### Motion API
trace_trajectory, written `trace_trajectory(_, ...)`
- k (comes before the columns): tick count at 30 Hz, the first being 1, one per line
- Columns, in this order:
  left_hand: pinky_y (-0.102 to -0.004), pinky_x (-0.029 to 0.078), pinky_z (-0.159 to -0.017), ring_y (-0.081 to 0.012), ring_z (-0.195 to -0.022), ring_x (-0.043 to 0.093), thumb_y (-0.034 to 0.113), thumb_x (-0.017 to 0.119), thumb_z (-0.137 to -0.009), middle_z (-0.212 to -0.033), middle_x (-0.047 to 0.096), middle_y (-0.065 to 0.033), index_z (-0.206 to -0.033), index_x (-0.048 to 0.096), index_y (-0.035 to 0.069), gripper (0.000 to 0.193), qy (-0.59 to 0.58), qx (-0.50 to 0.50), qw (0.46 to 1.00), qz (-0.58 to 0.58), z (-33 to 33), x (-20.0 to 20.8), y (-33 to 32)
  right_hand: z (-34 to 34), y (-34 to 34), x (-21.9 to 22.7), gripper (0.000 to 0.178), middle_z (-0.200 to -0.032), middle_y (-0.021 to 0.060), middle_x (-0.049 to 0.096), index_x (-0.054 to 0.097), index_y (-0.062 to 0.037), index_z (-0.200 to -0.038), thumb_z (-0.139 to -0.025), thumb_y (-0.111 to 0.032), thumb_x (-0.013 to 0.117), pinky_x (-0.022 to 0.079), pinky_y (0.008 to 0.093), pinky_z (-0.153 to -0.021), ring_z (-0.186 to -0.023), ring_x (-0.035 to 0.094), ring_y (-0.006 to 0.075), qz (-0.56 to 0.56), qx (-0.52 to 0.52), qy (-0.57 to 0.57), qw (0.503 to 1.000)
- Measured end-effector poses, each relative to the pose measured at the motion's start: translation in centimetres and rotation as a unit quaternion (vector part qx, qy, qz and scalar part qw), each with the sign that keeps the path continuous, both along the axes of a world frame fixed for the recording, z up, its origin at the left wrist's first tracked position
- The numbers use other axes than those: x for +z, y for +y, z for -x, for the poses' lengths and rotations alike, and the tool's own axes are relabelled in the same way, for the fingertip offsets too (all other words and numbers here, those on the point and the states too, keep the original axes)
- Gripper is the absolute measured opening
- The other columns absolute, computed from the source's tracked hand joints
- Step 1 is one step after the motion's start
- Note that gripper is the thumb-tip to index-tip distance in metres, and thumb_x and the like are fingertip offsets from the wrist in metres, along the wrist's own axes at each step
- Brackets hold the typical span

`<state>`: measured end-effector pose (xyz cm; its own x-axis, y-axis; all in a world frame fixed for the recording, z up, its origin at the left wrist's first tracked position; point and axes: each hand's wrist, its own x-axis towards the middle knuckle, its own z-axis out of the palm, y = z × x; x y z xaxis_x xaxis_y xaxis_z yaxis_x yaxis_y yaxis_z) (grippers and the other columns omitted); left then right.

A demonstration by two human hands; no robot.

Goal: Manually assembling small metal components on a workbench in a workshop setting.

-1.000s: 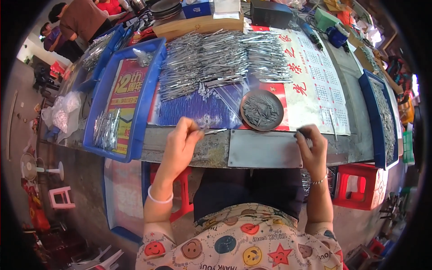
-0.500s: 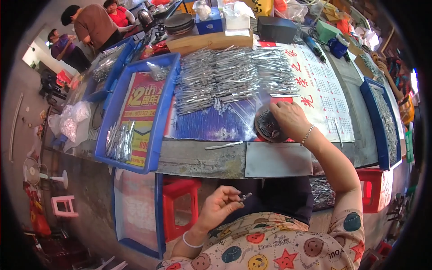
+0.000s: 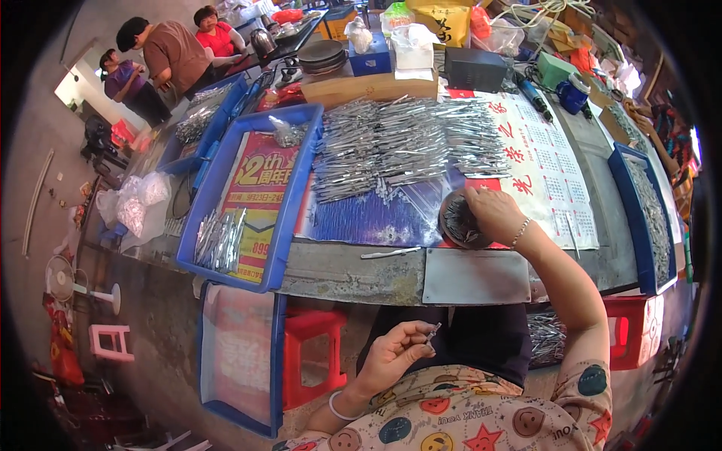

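At the grey worktable (image 3: 331,276), left hand (image 3: 397,352) pinches small silvery metal part (image 3: 432,334); right hand (image 3: 500,216), grip unclear, overlaps round brown bowl (image 3: 460,242).

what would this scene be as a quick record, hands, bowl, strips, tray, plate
left hand: pinching a small metal piece
right hand: at the round bowl, partly covering it; fingertips unclear
bowl contents: thin metal pieces
main strips: silvery metal strips, piled beyond the bowl
blue tray: left of the piles, strips inside
flat plate: at the table's near edge
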<state>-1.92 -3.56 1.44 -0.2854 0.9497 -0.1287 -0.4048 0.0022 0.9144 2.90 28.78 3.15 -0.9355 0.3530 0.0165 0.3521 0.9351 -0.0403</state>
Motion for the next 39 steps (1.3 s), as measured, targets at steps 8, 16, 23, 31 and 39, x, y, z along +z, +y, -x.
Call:
trace_trajectory(8, -0.026, 0.051, -0.083, -0.0106, -0.088, 0.06, 0.006, 0.054, -0.094, -0.095, 0.059, -0.005, -0.123, 0.049, -0.001, 0.029, -0.008, 0.003, 1.0, -0.028, -0.6, -0.6, 0.1, -1.7, 0.3, 0.0, 0.017, -0.084, 0.0224, 0.059, 0.055, 0.0017, -0.085, -0.069, 0.0, 0.056, 0.048, 0.0457, -0.074, -0.082, 0.059, 0.0398, 0.098, -0.027, 0.101, 0.99)
trace_trajectory(16, -0.0239, 0.048, -0.08, -0.0095, -0.085, 0.058, 0.009, 0.051, -0.096, -0.092, 0.058, -0.0042, -0.119, 0.052, -0.002, 0.025, 0.034, 0.001, 0.999, -0.009, -1.7, 0.1, 1.5, -2.7, 0.7, -0.2, 0.016, -0.08, 0.0221, 0.061, 0.058, 0.0023, -0.087, -0.071, -0.002, 0.057, 0.047, 0.0444, -0.072, -0.079, 0.059, 0.039, 0.213, -0.036, 0.243, 0.946)
trace_trajectory(23, -0.0233, 0.047, -0.079, -0.0098, -0.084, 0.057, 0.011, 0.049, -0.097, -0.088, 0.059, -0.0049, -0.118, 0.052, -0.002, 0.024, 0.043, -0.023, 0.999, 0.01, -2.2, 0.8, 3.3, -3.6, 2.5, -0.8, 0.005, -0.071, -0.0008, 0.056, 0.058, 0.0028, -0.082, -0.078, 0.001, 0.059, 0.043, 0.0236, -0.059, -0.066, 0.051, 0.0064, 0.486, -0.108, 0.283, 0.819)
trace_trajectory(31, -0.0235, 0.047, -0.079, -0.0098, -0.085, 0.057, 0.011, 0.05, -0.097, -0.089, 0.058, -0.0045, -0.117, 0.052, -0.001, 0.023, 0.036, -0.048, 0.998, 0.024, -3.4, 0.8, 4.6, -4.1, 2.9, -0.3, 0.007, -0.068, 0.0009, 0.056, 0.056, 0.0005, -0.077, -0.075, -0.001, 0.062, 0.044, 0.0235, -0.055, -0.062, 0.053, 0.0081, 0.588, -0.133, 0.286, 0.745)
trace_trajectory(39, -0.0245, 0.048, -0.08, -0.0104, -0.084, 0.057, 0.011, 0.049, -0.098, -0.09, 0.058, -0.0054, -0.115, 0.051, -0.002, 0.022, 0.035, -0.025, 0.999, -0.007, -3.1, 0.5, 4.8, -4.1, 2.5, 0.0, 0.012, -0.075, -0.0042, 0.05, 0.052, -0.0032, -0.083, -0.076, 0.005, 0.057, 0.04, 0.0205, -0.06, -0.068, 0.047, 0.005, 0.592, -0.068, 0.266, 0.758)
